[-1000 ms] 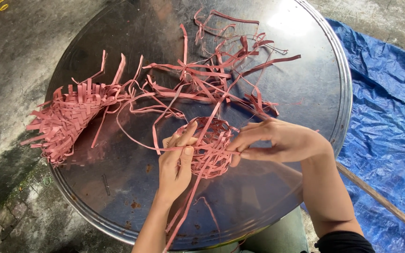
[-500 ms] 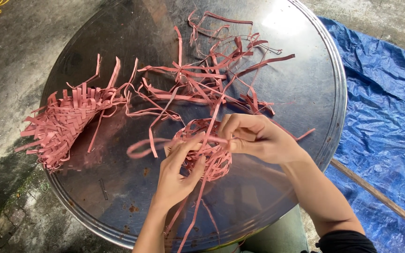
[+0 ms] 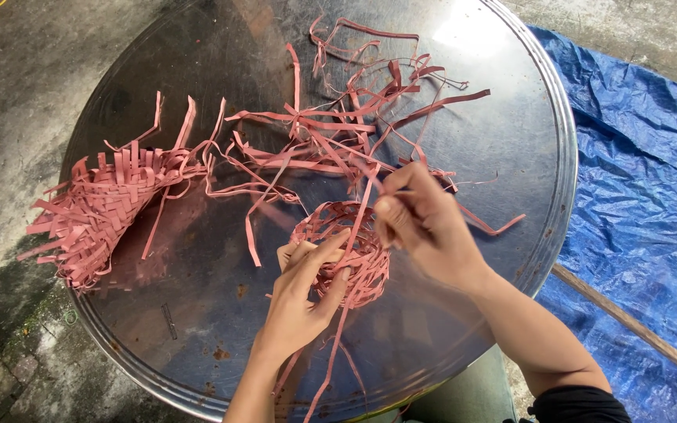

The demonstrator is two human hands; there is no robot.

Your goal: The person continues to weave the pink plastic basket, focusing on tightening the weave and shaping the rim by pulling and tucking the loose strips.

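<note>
At lower centre of the frame, a small round woven piece point(image 3: 344, 254) of pink strips is gripped by the left hand point(image 3: 305, 298) over a round metal table point(image 3: 511, 141). One strip point(image 3: 362, 207) is pinched by the right hand point(image 3: 425, 227). A larger woven piece point(image 3: 99, 211) lies at left, loose strips point(image 3: 338, 133) above.

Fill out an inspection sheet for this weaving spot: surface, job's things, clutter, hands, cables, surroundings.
Surface: round metal tray, shiny, rust specks near the front rim.
Job's things: small pink woven piece, part made; loose pink strips tangled behind it.
Clutter: larger pink woven piece lying at the tray's left side, ends fraying out.
Hands: left hand grips the small piece; right hand pinches a strip above it.
Cables: nothing seen.
Surroundings: blue tarp on the right, wooden stick across it, concrete ground.
</note>
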